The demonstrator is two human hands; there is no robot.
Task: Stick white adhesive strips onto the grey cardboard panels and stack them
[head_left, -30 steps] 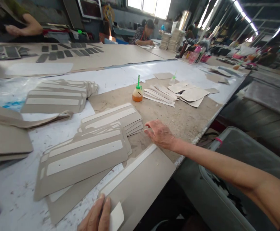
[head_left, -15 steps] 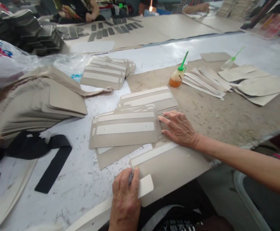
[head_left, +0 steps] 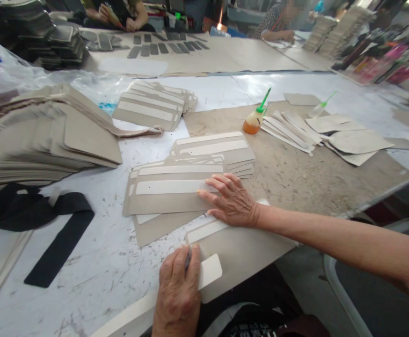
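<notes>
My left hand (head_left: 178, 288), near the front edge, is closed over a long white strip (head_left: 210, 271) with a rounded end. The strip passes under the hand, and its other part trails toward the bottom of the view. Beside that hand lies a beige panel (head_left: 246, 250) with one white strip (head_left: 211, 230) along its upper edge. My right hand (head_left: 230, 199) is open, fingers spread over the right end of a stack of beige panels (head_left: 169, 202), each top panel bearing white strips. More striped panels (head_left: 218, 146) lie just behind.
A glue bottle (head_left: 253, 121) with a green nozzle stands near loose white strips (head_left: 288, 131). At left sit a thick pile of beige panels (head_left: 88, 135) and a black band (head_left: 60, 243). People work across the table, behind rows of dark pieces (head_left: 169, 48).
My right hand has moved left, from beside the stack to over its right end. My left hand keeps hold of the white strip. The view has shifted slightly.
</notes>
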